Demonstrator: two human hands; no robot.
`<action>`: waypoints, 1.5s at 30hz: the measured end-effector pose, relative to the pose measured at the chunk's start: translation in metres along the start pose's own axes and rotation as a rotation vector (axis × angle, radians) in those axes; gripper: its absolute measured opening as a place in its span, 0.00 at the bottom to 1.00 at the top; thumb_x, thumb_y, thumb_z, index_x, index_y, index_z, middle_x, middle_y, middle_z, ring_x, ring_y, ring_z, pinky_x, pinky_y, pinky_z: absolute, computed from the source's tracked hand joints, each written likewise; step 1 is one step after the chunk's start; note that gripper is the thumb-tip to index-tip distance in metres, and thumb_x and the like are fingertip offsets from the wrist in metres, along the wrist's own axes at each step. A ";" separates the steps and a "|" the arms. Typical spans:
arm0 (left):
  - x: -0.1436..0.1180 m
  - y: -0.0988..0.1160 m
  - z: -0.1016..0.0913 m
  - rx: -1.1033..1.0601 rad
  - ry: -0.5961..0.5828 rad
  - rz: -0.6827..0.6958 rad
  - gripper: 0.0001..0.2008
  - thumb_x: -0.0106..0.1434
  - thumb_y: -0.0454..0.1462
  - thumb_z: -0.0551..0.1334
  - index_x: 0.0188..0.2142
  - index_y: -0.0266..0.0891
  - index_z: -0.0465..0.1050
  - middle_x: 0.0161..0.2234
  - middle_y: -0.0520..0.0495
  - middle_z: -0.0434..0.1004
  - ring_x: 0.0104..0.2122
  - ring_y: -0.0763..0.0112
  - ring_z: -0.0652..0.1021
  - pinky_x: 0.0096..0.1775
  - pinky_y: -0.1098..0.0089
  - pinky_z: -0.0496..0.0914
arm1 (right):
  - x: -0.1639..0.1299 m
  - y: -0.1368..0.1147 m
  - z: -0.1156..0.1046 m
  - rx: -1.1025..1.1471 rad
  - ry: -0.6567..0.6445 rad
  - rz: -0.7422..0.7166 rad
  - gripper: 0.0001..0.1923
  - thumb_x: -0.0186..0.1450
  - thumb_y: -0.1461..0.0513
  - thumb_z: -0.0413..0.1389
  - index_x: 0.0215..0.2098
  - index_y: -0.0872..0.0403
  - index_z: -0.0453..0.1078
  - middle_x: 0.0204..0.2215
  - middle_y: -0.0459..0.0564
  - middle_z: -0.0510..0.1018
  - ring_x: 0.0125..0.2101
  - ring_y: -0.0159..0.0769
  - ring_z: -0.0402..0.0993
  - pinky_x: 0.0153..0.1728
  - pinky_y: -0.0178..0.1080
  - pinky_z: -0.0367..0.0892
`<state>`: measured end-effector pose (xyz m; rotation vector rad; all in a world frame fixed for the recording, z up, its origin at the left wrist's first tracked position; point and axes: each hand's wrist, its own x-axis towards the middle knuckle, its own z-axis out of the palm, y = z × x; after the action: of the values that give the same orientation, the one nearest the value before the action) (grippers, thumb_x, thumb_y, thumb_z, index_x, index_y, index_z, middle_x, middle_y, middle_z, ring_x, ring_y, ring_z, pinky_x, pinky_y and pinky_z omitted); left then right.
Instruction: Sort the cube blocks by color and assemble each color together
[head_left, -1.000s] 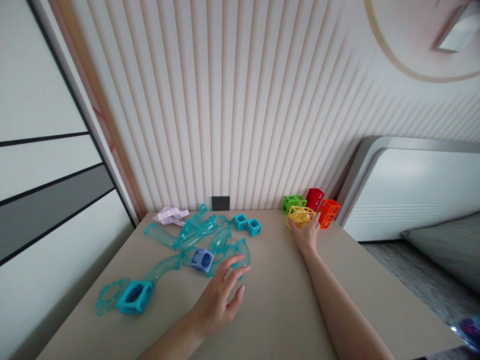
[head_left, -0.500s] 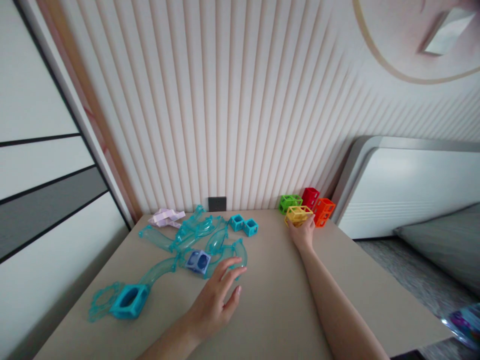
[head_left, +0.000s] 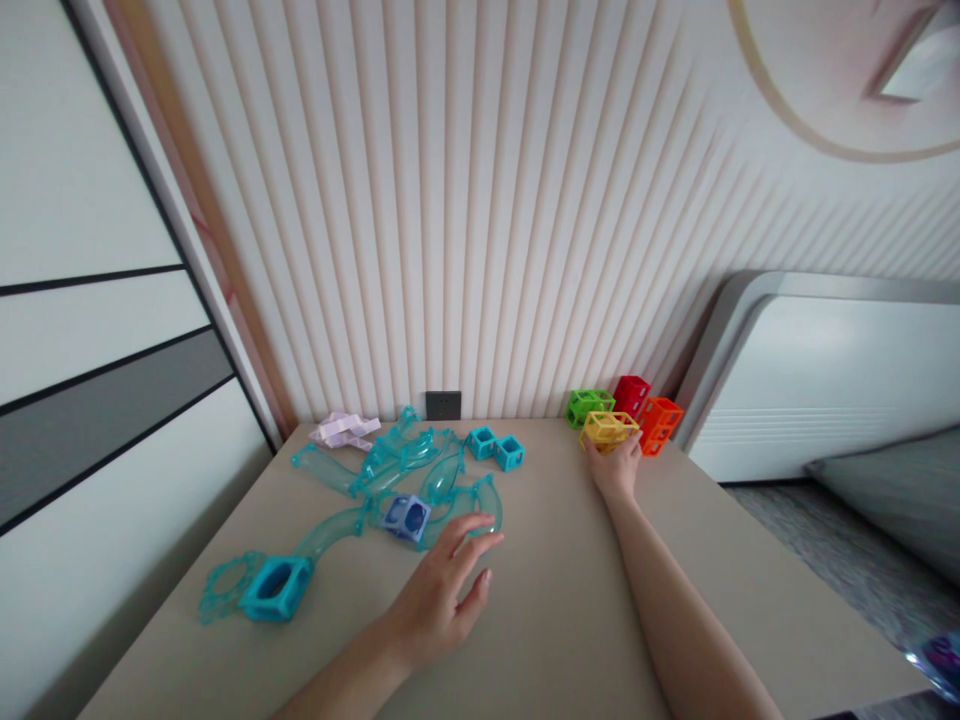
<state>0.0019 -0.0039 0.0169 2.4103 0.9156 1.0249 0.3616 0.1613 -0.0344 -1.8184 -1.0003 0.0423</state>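
At the back right of the table, my right hand [head_left: 616, 468] has its fingers round the sides of a yellow open-frame block [head_left: 609, 428]. A green block [head_left: 589, 407] stands just behind it, and a red block [head_left: 631, 396] and an orange block [head_left: 661, 426] are to its right. My left hand [head_left: 444, 588] hovers over the middle of the table, fingers apart and holding nothing. Near its fingertips are translucent teal track pieces [head_left: 487, 500] and a periwinkle cube with round holes [head_left: 406, 517].
Two small teal cubes [head_left: 509, 453] sit toward the wall, near a black socket [head_left: 443, 405]. Lilac pieces [head_left: 345, 430] lie at the back left. A bright blue block [head_left: 277, 588] is at the front left, beside a teal ring [head_left: 229, 587]. A bed headboard [head_left: 825, 380] rises at right.
The whole view has shifted, so things appear slightly farther right. My right hand stays at the yellow block, and my left hand keeps its open pose.
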 end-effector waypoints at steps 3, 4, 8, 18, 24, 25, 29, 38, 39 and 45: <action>0.001 0.000 -0.001 -0.002 -0.008 0.003 0.24 0.67 0.29 0.55 0.60 0.47 0.61 0.59 0.42 0.66 0.61 0.61 0.69 0.61 0.55 0.68 | -0.001 -0.002 -0.001 -0.007 -0.007 -0.001 0.62 0.53 0.46 0.59 0.70 0.72 0.35 0.67 0.77 0.49 0.66 0.64 0.49 0.65 0.54 0.50; 0.001 0.000 -0.001 -0.001 -0.010 0.005 0.23 0.67 0.29 0.55 0.60 0.47 0.61 0.59 0.42 0.66 0.61 0.61 0.69 0.61 0.55 0.68 | -0.002 -0.002 -0.001 -0.010 -0.008 -0.004 0.62 0.53 0.46 0.59 0.70 0.72 0.34 0.67 0.77 0.49 0.67 0.64 0.48 0.65 0.55 0.50; 0.001 0.000 -0.001 0.024 -0.014 0.031 0.23 0.67 0.29 0.55 0.60 0.46 0.60 0.59 0.41 0.67 0.61 0.61 0.69 0.60 0.55 0.68 | -0.005 -0.005 0.000 -0.022 -0.002 -0.021 0.60 0.54 0.48 0.58 0.70 0.71 0.35 0.68 0.76 0.47 0.68 0.63 0.45 0.65 0.55 0.48; 0.007 0.000 -0.019 0.295 0.096 0.238 0.18 0.66 0.27 0.55 0.54 0.41 0.68 0.53 0.42 0.74 0.59 0.60 0.71 0.58 0.59 0.70 | -0.037 -0.037 -0.015 -0.056 0.050 -0.334 0.37 0.64 0.55 0.52 0.68 0.58 0.50 0.69 0.67 0.49 0.69 0.57 0.45 0.63 0.61 0.51; 0.011 -0.018 -0.046 0.537 0.360 -0.090 0.14 0.68 0.35 0.57 0.53 0.40 0.69 0.51 0.39 0.74 0.55 0.53 0.73 0.55 0.52 0.71 | -0.093 -0.068 -0.003 0.026 -0.199 -0.573 0.23 0.68 0.58 0.50 0.60 0.53 0.64 0.65 0.62 0.59 0.65 0.51 0.57 0.61 0.58 0.59; 0.012 -0.023 -0.049 0.572 0.371 -0.155 0.14 0.68 0.37 0.57 0.52 0.39 0.70 0.50 0.38 0.74 0.53 0.52 0.74 0.53 0.51 0.71 | -0.101 -0.074 -0.001 0.037 -0.245 -0.594 0.22 0.68 0.58 0.50 0.59 0.52 0.65 0.65 0.61 0.59 0.64 0.51 0.58 0.61 0.57 0.60; 0.013 -0.031 -0.053 0.649 0.369 -0.258 0.15 0.68 0.42 0.58 0.50 0.36 0.71 0.47 0.36 0.75 0.48 0.50 0.76 0.49 0.50 0.73 | -0.122 -0.091 0.000 0.071 -0.370 -0.714 0.21 0.69 0.60 0.50 0.59 0.50 0.65 0.66 0.58 0.59 0.64 0.48 0.59 0.61 0.55 0.62; -0.032 -0.004 -0.088 0.706 0.306 -0.201 0.12 0.69 0.40 0.57 0.50 0.39 0.70 0.46 0.41 0.76 0.47 0.56 0.76 0.50 0.55 0.71 | -0.121 -0.093 -0.006 0.095 -0.405 -0.777 0.18 0.69 0.60 0.50 0.56 0.48 0.69 0.62 0.57 0.66 0.61 0.49 0.64 0.59 0.56 0.65; -0.045 -0.005 -0.097 0.728 0.312 -0.222 0.13 0.69 0.40 0.57 0.50 0.39 0.70 0.47 0.40 0.75 0.47 0.55 0.76 0.50 0.55 0.71 | -0.122 -0.093 -0.006 0.095 -0.412 -0.779 0.18 0.69 0.60 0.50 0.56 0.48 0.69 0.62 0.57 0.66 0.61 0.48 0.65 0.59 0.56 0.65; -0.112 -0.017 -0.138 0.771 0.371 -0.278 0.13 0.71 0.44 0.55 0.50 0.42 0.69 0.48 0.41 0.74 0.48 0.56 0.76 0.52 0.56 0.69 | -0.121 -0.092 0.000 0.059 -0.405 -0.764 0.17 0.69 0.59 0.51 0.55 0.49 0.70 0.60 0.57 0.69 0.59 0.48 0.66 0.59 0.55 0.65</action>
<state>-0.1666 -0.0581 0.0439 2.5621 2.0220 1.1769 0.2262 0.0963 -0.0108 -1.2943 -1.9033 -0.0311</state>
